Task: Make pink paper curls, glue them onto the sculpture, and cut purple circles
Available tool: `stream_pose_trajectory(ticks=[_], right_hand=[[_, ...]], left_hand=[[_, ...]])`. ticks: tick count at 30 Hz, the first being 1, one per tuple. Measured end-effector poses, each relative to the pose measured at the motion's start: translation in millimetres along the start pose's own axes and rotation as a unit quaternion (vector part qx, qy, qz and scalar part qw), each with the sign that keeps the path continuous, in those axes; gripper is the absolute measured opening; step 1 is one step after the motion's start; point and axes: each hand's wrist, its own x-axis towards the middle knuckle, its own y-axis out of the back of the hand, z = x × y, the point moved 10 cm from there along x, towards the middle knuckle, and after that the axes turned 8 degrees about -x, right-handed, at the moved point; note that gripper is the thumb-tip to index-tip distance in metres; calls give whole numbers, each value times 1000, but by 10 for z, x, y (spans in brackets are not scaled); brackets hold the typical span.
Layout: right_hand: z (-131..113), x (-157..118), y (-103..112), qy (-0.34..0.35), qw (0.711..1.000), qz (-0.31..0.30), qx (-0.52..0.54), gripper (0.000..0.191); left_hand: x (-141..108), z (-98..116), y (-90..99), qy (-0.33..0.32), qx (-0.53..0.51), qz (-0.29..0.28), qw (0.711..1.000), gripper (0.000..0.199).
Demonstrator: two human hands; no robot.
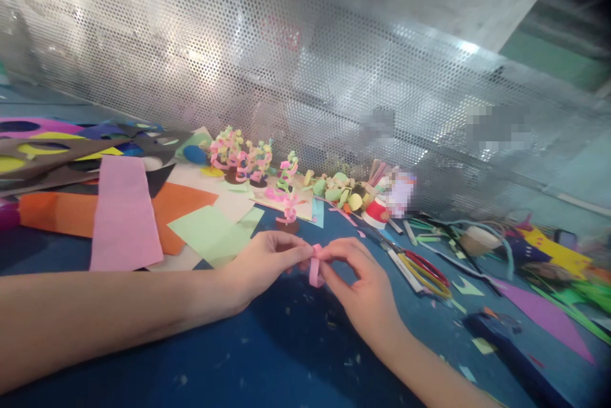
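Pinching pink strip (314,273) (partly hidden)

The left hand's grip (251,268) and the right hand's grip (360,274) pinched 1 pink paper loop (314,274). Below the loop spread a blue worktop (205,351); beyond it, 1 curled pink piece (289,211); left of it, 1 pink sheet (125,217); right of it, red-and-yellow-handled scissors (405,255); well behind it, a perforated screen (229,58).
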Motion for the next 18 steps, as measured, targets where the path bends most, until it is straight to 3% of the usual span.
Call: stream_pose_trajectory(ticks=[5, 18], right_hand=[[75, -4, -88, -24, 996, -23, 83, 7], [75, -2, -96, -35, 995, -22, 90, 6]], left_hand=[[6, -13, 8, 0, 5, -2, 1000, 29], [14, -44, 36, 11, -14, 14, 1000, 28]])
